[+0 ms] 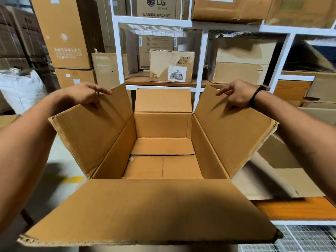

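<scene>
An open brown cardboard box (161,124) stands in front of me with all its top flaps spread; nothing lies inside on its folded bottom flaps. My left hand (85,95) grips the top edge of the left flap (94,135), thumb on the inner face and index finger pointing along the edge. My right hand (238,95), with a dark band at the wrist, grips the top edge of the right flap (234,131) the same way. The near flap (145,211) hangs toward me and the far flap (163,100) stands upright.
A white shelf rack (200,57) behind the box holds a small carton with a barcode label (171,66) and larger worn cartons (241,60). Tall cartons (61,33) stack at the left beside a white sack (21,88). Flattened cardboard (272,170) lies at the right on an orange-topped surface (300,208).
</scene>
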Demonstrator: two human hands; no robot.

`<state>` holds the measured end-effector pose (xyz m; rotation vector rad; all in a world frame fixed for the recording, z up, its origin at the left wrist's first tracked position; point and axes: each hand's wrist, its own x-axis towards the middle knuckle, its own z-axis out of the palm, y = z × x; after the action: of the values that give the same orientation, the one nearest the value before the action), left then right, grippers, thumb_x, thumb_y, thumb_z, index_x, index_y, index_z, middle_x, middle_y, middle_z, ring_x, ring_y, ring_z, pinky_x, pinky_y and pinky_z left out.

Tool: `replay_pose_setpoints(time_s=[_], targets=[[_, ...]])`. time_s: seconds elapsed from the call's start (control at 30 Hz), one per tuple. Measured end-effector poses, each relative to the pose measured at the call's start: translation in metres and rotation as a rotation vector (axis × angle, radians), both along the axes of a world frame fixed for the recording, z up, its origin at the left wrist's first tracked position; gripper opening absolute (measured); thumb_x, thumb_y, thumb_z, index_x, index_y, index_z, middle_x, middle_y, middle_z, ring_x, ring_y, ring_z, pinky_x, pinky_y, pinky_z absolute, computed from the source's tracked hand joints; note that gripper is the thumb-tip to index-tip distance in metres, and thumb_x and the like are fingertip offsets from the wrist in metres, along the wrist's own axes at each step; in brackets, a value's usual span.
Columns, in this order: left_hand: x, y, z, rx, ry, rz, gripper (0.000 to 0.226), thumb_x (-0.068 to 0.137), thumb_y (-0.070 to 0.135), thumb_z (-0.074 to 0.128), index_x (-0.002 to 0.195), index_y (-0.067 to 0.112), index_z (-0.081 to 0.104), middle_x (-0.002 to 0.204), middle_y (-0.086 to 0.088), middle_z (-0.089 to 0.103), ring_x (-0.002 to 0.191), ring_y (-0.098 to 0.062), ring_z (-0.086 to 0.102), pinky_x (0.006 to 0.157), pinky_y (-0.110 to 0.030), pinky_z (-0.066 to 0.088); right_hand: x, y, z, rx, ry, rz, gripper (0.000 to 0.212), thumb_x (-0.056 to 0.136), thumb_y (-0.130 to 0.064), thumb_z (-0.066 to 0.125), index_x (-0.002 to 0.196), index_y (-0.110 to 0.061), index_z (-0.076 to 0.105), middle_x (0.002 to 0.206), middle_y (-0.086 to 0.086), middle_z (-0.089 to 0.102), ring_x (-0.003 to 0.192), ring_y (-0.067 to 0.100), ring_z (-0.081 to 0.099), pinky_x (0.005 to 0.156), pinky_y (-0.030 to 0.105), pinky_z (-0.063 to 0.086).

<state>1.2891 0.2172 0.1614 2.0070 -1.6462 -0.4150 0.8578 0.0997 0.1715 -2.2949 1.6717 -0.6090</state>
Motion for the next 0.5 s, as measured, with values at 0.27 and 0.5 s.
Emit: replay_pose_setpoints(time_s=[0.27, 0.5], targets=[[-0.019, 0.000, -0.037, 0.062, -0.038, -0.023, 0.071, 0.089, -0.007, 0.048, 0.147, 0.029, 0.030, 0.155, -0.007, 0.025, 0.135, -0.032, 0.037, 0.108, -0.042, 0.036, 0.006, 0.011, -0.027, -0.017, 0.158, 0.020, 0.070, 0.081, -0.003, 0.064, 0.141, -0.033, 0.045, 0.147, 0.006, 0.041, 0.128, 0.025, 0.045, 0.091, 0.034, 0.046], [-0.030, 0.001, -0.037, 0.092, -0.112, -0.155, 0.075, 0.085, -0.016, 0.038, 0.138, 0.037, 0.038, 0.146, -0.011, 0.042, 0.126, -0.030, 0.047, 0.098, -0.038, 0.044, -0.001, 0.015, -0.045, 0.044, 0.314, 0.046, 0.078, 0.079, -0.004, 0.068, 0.142, -0.039, 0.039, 0.156, 0.000, 0.024, 0.135, 0.026, 0.037, 0.101, 0.039, 0.041]])
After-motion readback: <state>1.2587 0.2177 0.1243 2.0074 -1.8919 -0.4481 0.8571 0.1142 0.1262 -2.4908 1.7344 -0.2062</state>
